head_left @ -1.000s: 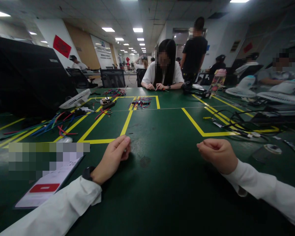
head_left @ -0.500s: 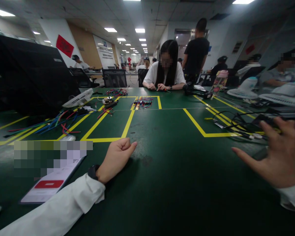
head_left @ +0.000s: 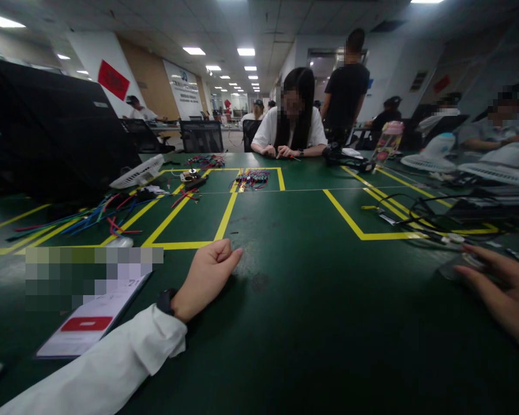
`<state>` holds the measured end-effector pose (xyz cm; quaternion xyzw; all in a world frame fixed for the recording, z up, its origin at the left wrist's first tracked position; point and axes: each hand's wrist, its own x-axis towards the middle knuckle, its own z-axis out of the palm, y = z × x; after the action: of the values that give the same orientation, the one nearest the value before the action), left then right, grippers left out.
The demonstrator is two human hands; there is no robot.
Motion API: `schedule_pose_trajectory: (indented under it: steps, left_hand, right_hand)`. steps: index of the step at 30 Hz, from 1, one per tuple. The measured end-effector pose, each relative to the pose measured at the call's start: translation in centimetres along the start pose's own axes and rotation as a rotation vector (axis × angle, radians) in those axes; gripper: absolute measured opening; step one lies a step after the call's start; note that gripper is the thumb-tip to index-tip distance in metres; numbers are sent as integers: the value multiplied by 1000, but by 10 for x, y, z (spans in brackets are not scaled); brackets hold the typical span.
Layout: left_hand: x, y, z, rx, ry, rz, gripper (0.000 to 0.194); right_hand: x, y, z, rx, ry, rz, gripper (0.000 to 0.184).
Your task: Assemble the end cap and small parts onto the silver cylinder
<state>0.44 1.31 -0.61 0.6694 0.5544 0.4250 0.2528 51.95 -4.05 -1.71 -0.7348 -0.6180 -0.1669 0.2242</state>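
My left hand (head_left: 207, 276) rests on the green table (head_left: 303, 323) in a loose fist, thumb pointing right, with no object showing in it. A dark band circles that wrist. At the right edge, my right hand (head_left: 504, 288) is low over the table, its thumb and forefinger apart. Its fingertips are at a small, clear, dark-looking object (head_left: 452, 268) whose kind I cannot make out; whether they touch it is unclear. Black cables (head_left: 415, 216) lie just beyond this hand. Left of my left forearm is a phone-like flat panel (head_left: 80, 337) with a red bar.
Yellow tape (head_left: 393, 236) marks areas on the table. Loose coloured wires (head_left: 97, 213), a wired circuit board (head_left: 251, 180) and a small motor (head_left: 190, 176) lie farther back. A white fan (head_left: 138, 172) stands by a black case (head_left: 56, 132). Opposite sits a person (head_left: 289, 124).
My right hand has come down from its raised, spread pose to the table by the small clear object, its fingers drawn closer together. My left hand has stayed in place.
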Motion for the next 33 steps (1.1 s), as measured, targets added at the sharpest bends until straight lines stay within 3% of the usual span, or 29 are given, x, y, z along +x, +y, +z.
schedule_pose_trajectory:
  steps: [2, 5, 9, 12, 15, 20, 25, 29, 33]
  left_hand:
    - [0, 1, 0, -9, -3, -10, 41]
    - [0, 1, 0, -28, -17, -22, 41]
    - [0, 0, -1, -51, -44, -34, 40]
    - [0, -1, -2, -58, -62, -46, 41]
    - [0, -1, -2, -56, -73, -59, 41]
    - [0, -3, -2, -51, -65, -63, 41]
    - [-1, -3, -3, -34, -65, -58, 39]
    - [0, -1, -3, -25, -69, -48, 38]
    - [-1, 0, -2, -28, -68, -42, 38]
  right_hand:
    - [3, -33, -2, 69, 4, -113, 52]
    - [5, -106, 2, 356, 54, -394, 48]
    - [3, -202, 15, 717, -123, -711, 52]
    - [1, -244, 20, 842, -225, -831, 51]
    - [1, -257, 21, 901, -330, -849, 48]
    - [-2, -252, 21, 992, -377, -803, 45]
    - [-5, -252, 15, 1158, -454, -586, 64]
    - [-6, -256, 12, 1255, -551, -407, 29]
    - [-4, -263, 12, 1240, -513, -343, 20]
